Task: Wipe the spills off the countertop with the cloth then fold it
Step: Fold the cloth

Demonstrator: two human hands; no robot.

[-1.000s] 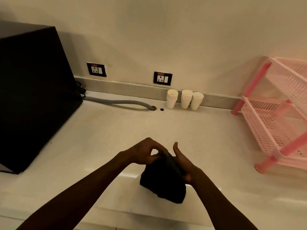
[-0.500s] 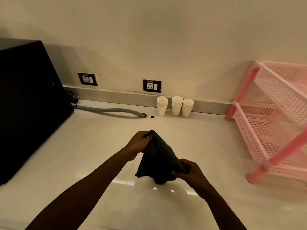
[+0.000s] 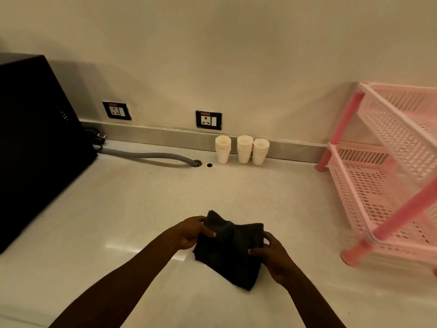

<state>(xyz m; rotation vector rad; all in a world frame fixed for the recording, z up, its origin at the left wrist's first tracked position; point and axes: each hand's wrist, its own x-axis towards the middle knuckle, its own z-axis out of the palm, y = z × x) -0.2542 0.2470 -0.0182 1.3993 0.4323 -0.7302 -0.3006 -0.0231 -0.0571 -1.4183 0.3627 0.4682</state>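
A dark cloth (image 3: 230, 250) is held between both hands just above the pale countertop (image 3: 142, 209), near its front middle. My left hand (image 3: 191, 232) pinches the cloth's upper left corner, thumb on top. At the cloth's right edge, my right hand (image 3: 272, 255) grips it with the thumb over the fabric. The cloth hangs in a loose, partly doubled shape, its lower corner drooping toward the counter. I cannot make out any spills on the surface.
A large black appliance (image 3: 35, 143) fills the left side, with a grey hose (image 3: 146, 156) running to a hole in the counter. Three stacks of white paper cups (image 3: 243, 151) stand by the back wall. A pink plastic rack (image 3: 387, 176) stands at the right.
The hands moved apart and spread the bunched cloth wider; the right hand shifted from the cloth's bottom to its right edge.
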